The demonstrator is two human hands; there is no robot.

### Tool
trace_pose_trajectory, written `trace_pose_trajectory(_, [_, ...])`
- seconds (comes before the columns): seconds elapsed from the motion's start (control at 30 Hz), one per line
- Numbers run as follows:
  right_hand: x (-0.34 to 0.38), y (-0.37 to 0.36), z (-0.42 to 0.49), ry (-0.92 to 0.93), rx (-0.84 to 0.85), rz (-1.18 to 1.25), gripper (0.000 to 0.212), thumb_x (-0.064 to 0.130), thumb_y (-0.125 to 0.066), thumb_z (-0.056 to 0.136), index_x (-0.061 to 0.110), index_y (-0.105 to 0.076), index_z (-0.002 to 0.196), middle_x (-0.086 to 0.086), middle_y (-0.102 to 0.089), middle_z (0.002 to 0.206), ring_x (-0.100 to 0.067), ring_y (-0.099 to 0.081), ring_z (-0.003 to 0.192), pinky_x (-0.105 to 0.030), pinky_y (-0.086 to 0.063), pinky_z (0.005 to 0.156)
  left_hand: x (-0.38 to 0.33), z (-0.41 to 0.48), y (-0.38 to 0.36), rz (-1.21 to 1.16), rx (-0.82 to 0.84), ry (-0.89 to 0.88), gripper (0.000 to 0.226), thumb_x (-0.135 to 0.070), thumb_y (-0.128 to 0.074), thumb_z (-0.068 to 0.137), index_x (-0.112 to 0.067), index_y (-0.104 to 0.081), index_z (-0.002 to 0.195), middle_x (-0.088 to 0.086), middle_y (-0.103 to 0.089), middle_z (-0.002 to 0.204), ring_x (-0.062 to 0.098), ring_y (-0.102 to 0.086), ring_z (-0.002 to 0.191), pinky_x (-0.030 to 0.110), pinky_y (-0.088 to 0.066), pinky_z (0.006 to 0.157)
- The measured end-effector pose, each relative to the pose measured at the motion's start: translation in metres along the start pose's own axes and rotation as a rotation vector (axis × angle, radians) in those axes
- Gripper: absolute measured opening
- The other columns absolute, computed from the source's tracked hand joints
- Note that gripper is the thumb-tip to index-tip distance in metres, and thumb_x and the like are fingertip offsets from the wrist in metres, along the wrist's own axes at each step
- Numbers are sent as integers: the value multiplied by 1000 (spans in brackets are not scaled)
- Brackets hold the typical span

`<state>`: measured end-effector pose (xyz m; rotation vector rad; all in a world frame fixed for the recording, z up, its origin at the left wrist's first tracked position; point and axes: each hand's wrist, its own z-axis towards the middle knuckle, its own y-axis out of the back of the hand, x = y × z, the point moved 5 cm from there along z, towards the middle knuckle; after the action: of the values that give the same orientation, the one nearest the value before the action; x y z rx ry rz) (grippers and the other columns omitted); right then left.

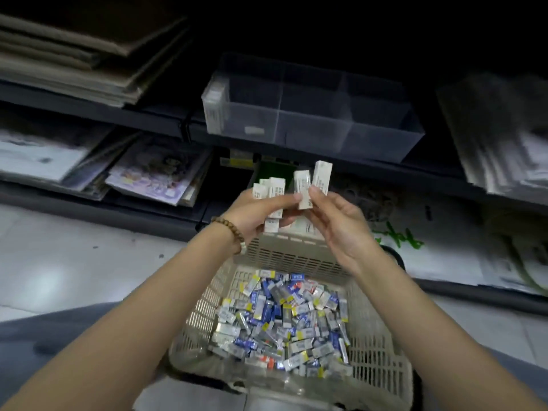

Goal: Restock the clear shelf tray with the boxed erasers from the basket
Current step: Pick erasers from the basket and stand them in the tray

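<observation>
White boxed erasers (pixel 271 188) stand in a small upright bundle in the left hand (pixel 255 212), whose fingers and thumb are curled round them. Just beside it, the right hand (pixel 335 221) pinches two more white boxes (pixel 305 189) between thumb and fingertips, one taller than the other. Both hands are raised above the far rim of the basket, below the shelf's front edge. A brown beaded bracelet (pixel 229 232) circles the left wrist.

Beneath the forearms sits the cream plastic basket (pixel 284 241) with slotted walls. Its bottom is covered by a loose heap of small eraser boxes (pixel 281 318) in blue, silver, white and yellow, lying at all angles.

Above the hands, the clear shelf tray (pixel 296 134) rests on a dark shelf (pixel 89 114) and juts over its front edge. Clear dividers split the tray into compartments; a few white boxes (pixel 215 108) stand against its left end wall, and a small pale label (pixel 254 130) shows low on the front.

Left of the tray lie stacked cardboard sheets (pixel 74 60). On the lower shelf are printed booklets (pixel 154 176). To the right, blurred wrapped paper goods (pixel 504 129) slope down. The basket stands over a pale tiled floor (pixel 59 262).
</observation>
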<state>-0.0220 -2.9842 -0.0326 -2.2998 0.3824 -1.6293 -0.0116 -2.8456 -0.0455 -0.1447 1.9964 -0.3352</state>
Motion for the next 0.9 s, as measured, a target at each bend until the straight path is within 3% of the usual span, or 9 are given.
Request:
trace_pose_trajectory(0.1, [45, -16, -4, 94, 38, -100, 23, 25, -69, 77, 9, -67, 94, -6, -73, 96, -13, -69, 91, -20, -54, 84, -50, -1, -7, 10, -25, -126, 19, -10, -77, 73, -8, -69, 91, 2, -74, 81, 12, -70, 74, 21, -54, 58])
trace_pose_trajectory(0.2, [88, -26, -9, 215, 76, -298, 14, 25, -66, 84, 16, -70, 94, 1, -75, 91, -9, -69, 89, -18, -54, 82, -91, -3, -16, 28, 12, -200, 22, -11, -78, 71, -8, -69, 91, 4, -74, 86, 13, -71, 77, 19, -53, 58])
trace_pose_trajectory(0.33, [134, -32, -12, 349, 174, -618, 12, 22, -67, 83, 21, -70, 95, 1, -75, 88, -14, -72, 80, -19, -55, 67, -130, -5, -9, 130, -24, -312, 35, -19, -81, 66, -3, -67, 94, 8, -74, 89, 17, -71, 81, 23, -54, 62])
trace_pose_trajectory(0.53, [161, -55, -5, 381, 322, -914, 22, 39, -66, 76, 19, -68, 85, -1, -74, 77, -12, -67, 65, -19, -51, 58, -142, -6, 17, 111, -41, -322, 22, -13, -78, 72, -7, -67, 90, 6, -74, 85, 19, -71, 78, 21, -54, 60])
trace_pose_trajectory(0.63, [167, -76, -2, 398, 449, -961, 15, 33, -57, 88, 27, -69, 92, -1, -73, 85, -12, -66, 71, -21, -52, 62, -141, -5, 25, 41, -42, -280, 22, -14, -76, 73, -7, -66, 91, 2, -74, 80, 14, -71, 75, 20, -54, 58])
trace_pose_trajectory(0.73, [166, -93, 7, 364, 525, -979, 24, 33, -53, 90, 18, -69, 100, 1, -73, 86, -12, -66, 72, -20, -51, 61, -144, -7, 32, -34, -25, -258, 35, -19, -77, 65, -5, -66, 95, 5, -74, 86, 14, -71, 80, 20, -54, 60])
trace_pose_trajectory(0.9, [146, -109, 26, 272, 459, -818, 20, 24, -61, 88, 6, -63, 96, -1, -73, 77, -9, -65, 64, -18, -50, 53, -144, -11, 34, -69, 12, -272, 37, -19, -74, 69, -1, -66, 101, 10, -74, 91, 17, -71, 83, 21, -54, 61])
